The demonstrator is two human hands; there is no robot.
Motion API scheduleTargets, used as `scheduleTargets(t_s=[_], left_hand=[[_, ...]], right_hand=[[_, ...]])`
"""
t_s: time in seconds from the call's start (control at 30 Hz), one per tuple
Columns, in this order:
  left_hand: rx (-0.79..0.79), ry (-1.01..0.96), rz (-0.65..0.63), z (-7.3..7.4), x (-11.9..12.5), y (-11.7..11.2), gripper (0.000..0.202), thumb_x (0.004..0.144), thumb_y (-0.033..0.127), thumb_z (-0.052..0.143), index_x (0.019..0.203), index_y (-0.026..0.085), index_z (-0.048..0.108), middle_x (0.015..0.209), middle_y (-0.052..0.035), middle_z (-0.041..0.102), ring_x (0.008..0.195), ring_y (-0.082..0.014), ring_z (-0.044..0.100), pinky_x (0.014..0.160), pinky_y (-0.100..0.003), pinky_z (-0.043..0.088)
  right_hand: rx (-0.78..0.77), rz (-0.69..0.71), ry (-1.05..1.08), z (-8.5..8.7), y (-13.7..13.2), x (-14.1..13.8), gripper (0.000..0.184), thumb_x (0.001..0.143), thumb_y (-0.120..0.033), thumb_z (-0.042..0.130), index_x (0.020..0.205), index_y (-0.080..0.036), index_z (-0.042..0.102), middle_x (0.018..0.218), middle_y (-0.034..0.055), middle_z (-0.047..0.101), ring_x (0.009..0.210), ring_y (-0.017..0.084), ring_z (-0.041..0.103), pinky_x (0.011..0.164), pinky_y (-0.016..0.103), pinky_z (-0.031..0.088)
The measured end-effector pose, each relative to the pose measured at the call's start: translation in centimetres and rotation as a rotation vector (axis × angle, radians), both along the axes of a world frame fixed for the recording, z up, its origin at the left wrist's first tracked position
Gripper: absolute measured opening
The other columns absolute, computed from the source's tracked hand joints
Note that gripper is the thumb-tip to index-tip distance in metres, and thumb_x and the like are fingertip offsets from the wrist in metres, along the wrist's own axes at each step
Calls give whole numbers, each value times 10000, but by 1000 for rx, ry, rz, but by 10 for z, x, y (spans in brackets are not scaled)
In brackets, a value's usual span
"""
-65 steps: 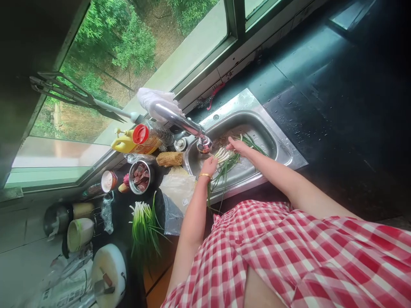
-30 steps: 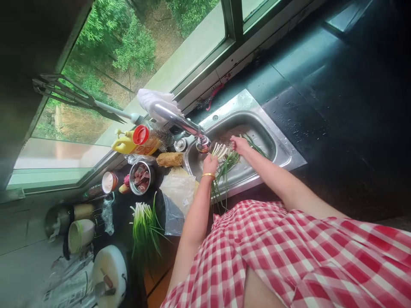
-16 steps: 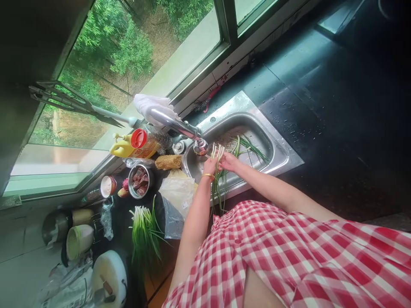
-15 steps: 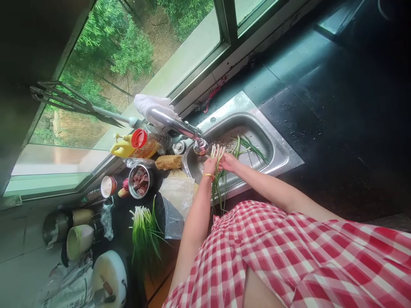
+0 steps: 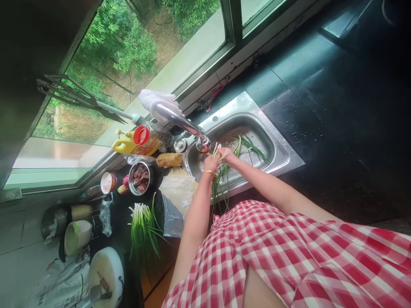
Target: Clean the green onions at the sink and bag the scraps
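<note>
Head view, centre of frame: holding a scallion bunch (image 5: 221, 182) over the sink (image 5: 290, 159), right under the faucet (image 5: 184, 123) head. Closing the left hand (image 5: 210, 164) round the stalks just below their white ends, fingers curled fully shut on them, a bangle (image 5: 209, 172) showing at the wrist. Pressing the right hand (image 5: 227, 155) against the same white ends from the right of the frame, fingers bent and pinching at them; impossible telling whether clamping or only touching.

Having been reaching deeper into the sink two seconds back, now pulling that right hand in to meet the left. Swinging the bunch, too, from slanting across the sink to hanging almost straight down over its front rim. Judging from that: leaving off picking in the sink, shifting to two-handed work on the white ends.

Counting: two hands, both at one bunch; one second bunch (image 5: 143, 229) lying at lower left, well apart; a few loose stalks (image 5: 250, 145) lying in the sink, too tangled for an exact count; one faucet, one sink; one bowl (image 5: 140, 175) of red pieces, one yellow bottle (image 5: 135, 142) and one sponge (image 5: 169, 159) left of the sink.
</note>
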State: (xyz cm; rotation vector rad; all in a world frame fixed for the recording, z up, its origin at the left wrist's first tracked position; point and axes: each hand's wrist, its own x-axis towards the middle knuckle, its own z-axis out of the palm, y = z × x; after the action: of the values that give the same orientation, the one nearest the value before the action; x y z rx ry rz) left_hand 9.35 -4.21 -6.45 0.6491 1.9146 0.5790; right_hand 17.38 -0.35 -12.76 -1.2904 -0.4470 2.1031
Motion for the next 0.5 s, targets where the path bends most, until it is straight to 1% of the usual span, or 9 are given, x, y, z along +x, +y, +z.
scheduleTargets(t_s=[0.1, 0.17, 0.23, 0.3, 0.37, 0.4, 0.47, 0.5], left_hand=[[4, 32, -8, 5, 0, 0, 274, 759, 308, 686, 641, 178, 475, 417, 78, 390, 340, -41, 307, 369, -189, 215], [-1, 52, -5, 8, -2, -2, 280, 772, 316, 670, 636, 182, 466, 411, 84, 384, 331, -41, 298, 366, -185, 210], [0, 43, 19, 10, -3, -3, 273, 799, 336, 644, 654, 184, 470, 411, 86, 389, 323, -42, 297, 364, -185, 207], [-10, -11, 55, 12, -4, -3, 275, 816, 373, 631, 681, 182, 486, 422, 82, 407, 321, -43, 308, 363, -189, 209], [-33, -94, 93, 14, -3, -2, 292, 807, 410, 646, 702, 177, 504, 436, 78, 420, 323, -39, 314, 366, -190, 214], [-46, -146, 105, 15, -3, -1, 294, 799, 419, 655, 716, 174, 516, 438, 79, 415, 322, -36, 310, 366, -190, 214], [-71, -258, 121, 16, -1, 0, 284, 790, 420, 665, 746, 169, 539, 427, 91, 380, 315, -33, 282, 361, -189, 200], [-78, -313, 129, 17, 0, 0, 274, 792, 414, 662, 756, 168, 546, 422, 97, 359, 312, -31, 265, 359, -187, 191]], right_hand=[[-81, -49, -5, -2, 19, 10, 402, 943, -336, 455, 582, -218, 325, 402, -80, 283, 351, 60, 213, 363, 203, 166], [-121, -77, 5, -5, 27, 21, 415, 965, -403, 425, 609, -217, 321, 415, -85, 282, 352, 56, 206, 361, 189, 191], [-144, -35, 56, -7, 25, 28, 420, 937, -494, 470, 644, -200, 410, 463, -56, 399, 374, 57, 296, 375, 183, 260], [-114, 50, 153, -6, 14, 27, 406, 870, -545, 565, 710, -174, 525, 576, -7, 544, 455, 72, 437, 423, 187, 350], [-15, 88, 260, -5, -2, 21, 345, 778, -495, 695, 796, -165, 596, 690, 6, 620, 563, 86, 525, 495, 187, 409], [31, 75, 298, -3, -8, 17, 324, 730, -445, 749, 818, -166, 610, 711, -1, 629, 594, 86, 538, 523, 184, 419], [59, 6, 323, 0, -14, 9, 291, 681, -362, 790, 782, -158, 608, 669, -16, 612, 586, 81, 522, 546, 184, 421], [37, -37, 317, 2, -13, 6, 270, 692, -342, 782, 740, -153, 595, 630, -18, 590, 560, 79, 500, 538, 188, 415]])
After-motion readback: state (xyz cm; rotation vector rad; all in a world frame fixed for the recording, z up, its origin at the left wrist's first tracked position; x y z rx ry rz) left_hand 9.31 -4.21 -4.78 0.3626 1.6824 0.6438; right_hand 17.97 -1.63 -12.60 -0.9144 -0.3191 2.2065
